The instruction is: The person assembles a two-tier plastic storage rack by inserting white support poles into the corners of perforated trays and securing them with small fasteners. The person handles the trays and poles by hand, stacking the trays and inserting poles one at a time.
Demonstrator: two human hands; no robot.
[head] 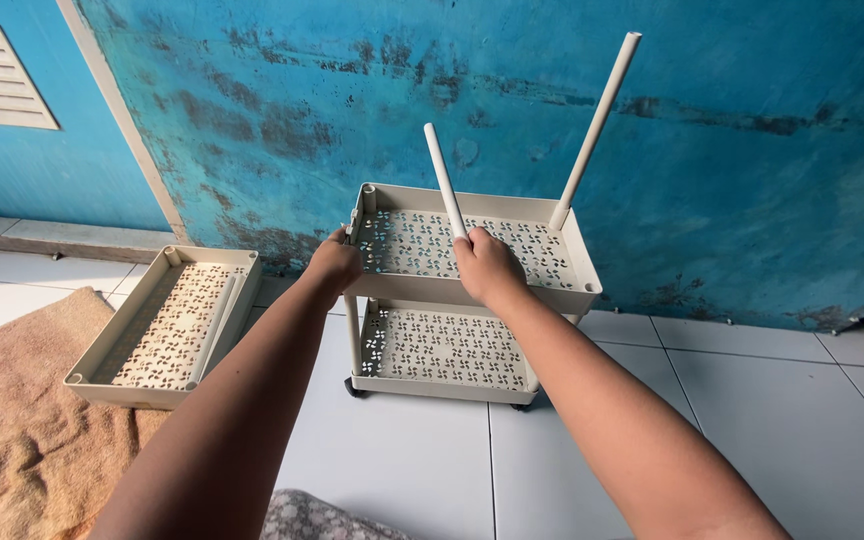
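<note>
A cream plastic trolley rack (562,300) stands on the tiled floor against a blue wall, with two perforated tiers. My left hand (333,263) grips the front left corner of the upper tier (512,245). My right hand (487,266) is shut on a white tube (443,178) that rises, leaning left, from above the upper tier's front edge. A second white tube (594,128) stands in the tier's back right corner socket, leaning right. The lower tier (442,350) sits on small dark wheels.
A third perforated cream tray (92,375) lies on the floor to the left, partly on a brown towel (12,440), with a pale tube lying in it. A patterned cloth (317,515) shows at the bottom edge. White floor tiles stretch to the right.
</note>
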